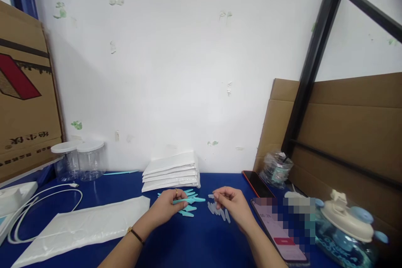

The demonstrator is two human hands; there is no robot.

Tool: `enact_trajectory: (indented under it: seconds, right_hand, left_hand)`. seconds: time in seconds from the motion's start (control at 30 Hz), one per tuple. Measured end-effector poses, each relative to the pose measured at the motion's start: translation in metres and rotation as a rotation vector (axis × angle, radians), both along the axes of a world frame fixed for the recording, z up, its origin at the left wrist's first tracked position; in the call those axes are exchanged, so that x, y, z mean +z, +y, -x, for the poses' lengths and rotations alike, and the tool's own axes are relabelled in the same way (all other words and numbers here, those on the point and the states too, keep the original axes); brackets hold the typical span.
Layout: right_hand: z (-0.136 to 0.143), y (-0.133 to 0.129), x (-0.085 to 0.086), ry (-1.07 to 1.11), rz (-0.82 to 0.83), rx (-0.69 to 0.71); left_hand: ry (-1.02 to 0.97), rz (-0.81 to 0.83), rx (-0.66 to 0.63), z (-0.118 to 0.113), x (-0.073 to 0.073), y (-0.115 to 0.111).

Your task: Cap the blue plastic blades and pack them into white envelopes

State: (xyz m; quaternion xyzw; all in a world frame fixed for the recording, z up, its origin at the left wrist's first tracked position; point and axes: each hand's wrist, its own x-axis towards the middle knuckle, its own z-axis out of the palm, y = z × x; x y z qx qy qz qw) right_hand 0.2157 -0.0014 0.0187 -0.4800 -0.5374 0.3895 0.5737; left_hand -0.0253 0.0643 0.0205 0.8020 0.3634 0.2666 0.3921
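My left hand (169, 206) is closed on a teal plastic piece (197, 199) whose tip points right, above a small pile of similar teal pieces (187, 214) on the blue table. To the right, my right hand (228, 202) has its thumb and fingers pinched together over several small translucent pieces (223, 214). Whatever lies between those fingertips is too small to make out. A gap separates the two hands.
A stack of white padded packets (171, 171) stands behind the hands. One long white packet (91, 226) lies left. Two clear jars (91, 161) and a cable (47, 188) are further left. Two phones (259, 184) (279, 234) and a blue bottle (345, 234) lie right.
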Motion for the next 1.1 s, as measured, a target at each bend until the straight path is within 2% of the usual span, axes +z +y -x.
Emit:
enact_trajectory:
  seconds: [0.2, 0.5, 0.73, 0.83, 0.9, 0.97, 1.03, 1.1]
  right_hand:
    - [0.004, -0.002, 0.000, 0.024, 0.008, 0.025]
    - [0.010, 0.002, -0.009, 0.002, 0.005, 0.094]
    - [0.018, -0.005, -0.003, -0.093, 0.002, 0.179]
    - [0.015, -0.008, -0.006, -0.147, 0.096, 0.263]
    - [0.010, -0.008, -0.010, -0.202, 0.211, 0.370]
    - [0.002, -0.007, -0.014, -0.290, 0.284, 0.399]
    - [-0.007, -0.004, -0.016, -0.416, 0.247, 0.265]
    - [-0.015, 0.000, -0.016, -0.583, 0.119, 0.051]
  left_hand:
    - [-0.082, 0.076, 0.032, -0.002, -0.009, 0.003]
    - [-0.048, 0.089, 0.002, -0.004, 0.002, -0.004]
    - [0.022, 0.181, -0.060, -0.012, 0.004, -0.016]
    - [0.119, 0.060, -0.104, -0.004, 0.006, -0.012]
    - [0.218, -0.104, -0.083, 0.006, 0.007, -0.006]
    - [0.330, -0.237, -0.035, 0.015, 0.005, 0.001]
    - [0.420, -0.320, -0.010, 0.020, 0.002, 0.006]
    - [0.468, -0.377, -0.005, 0.020, -0.002, 0.009]
